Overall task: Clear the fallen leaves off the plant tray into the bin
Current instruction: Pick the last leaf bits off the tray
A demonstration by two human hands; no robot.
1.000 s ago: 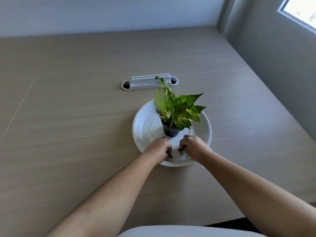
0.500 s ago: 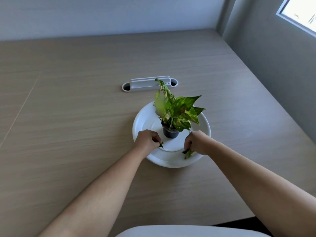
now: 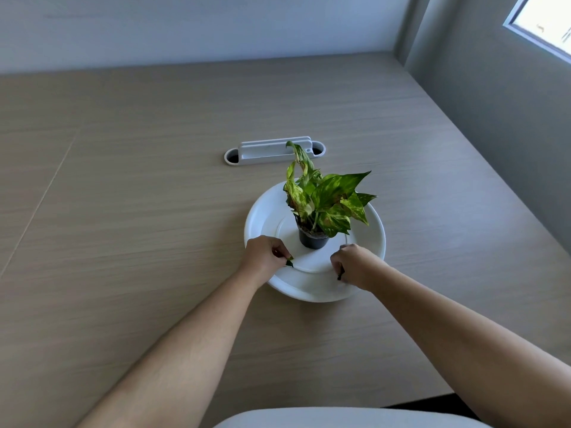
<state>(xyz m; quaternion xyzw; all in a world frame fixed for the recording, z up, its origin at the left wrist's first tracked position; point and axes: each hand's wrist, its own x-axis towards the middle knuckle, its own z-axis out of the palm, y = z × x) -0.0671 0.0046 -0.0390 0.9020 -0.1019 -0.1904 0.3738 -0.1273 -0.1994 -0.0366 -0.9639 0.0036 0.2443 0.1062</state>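
A round white plant tray (image 3: 265,211) lies on the wooden table. A small black pot (image 3: 312,239) with a green and yellow leafy plant (image 3: 330,197) stands in its middle. My left hand (image 3: 265,254) is over the tray's front left rim, fingers pinched on a small dark green leaf (image 3: 289,262). My right hand (image 3: 355,265) is over the front right part of the tray, closed on a leaf of which only a dark tip (image 3: 339,275) shows below the fingers. No bin is in view.
A white cable port cover (image 3: 268,151) is set into the table (image 3: 139,211) behind the tray. A grey wall and a window (image 3: 543,26) run along the right side. The table's near edge is just before my body.
Both hands moved apart from the tray's front middle, each with a leaf. The leaf that hung below my right hand is now mostly tucked into it.
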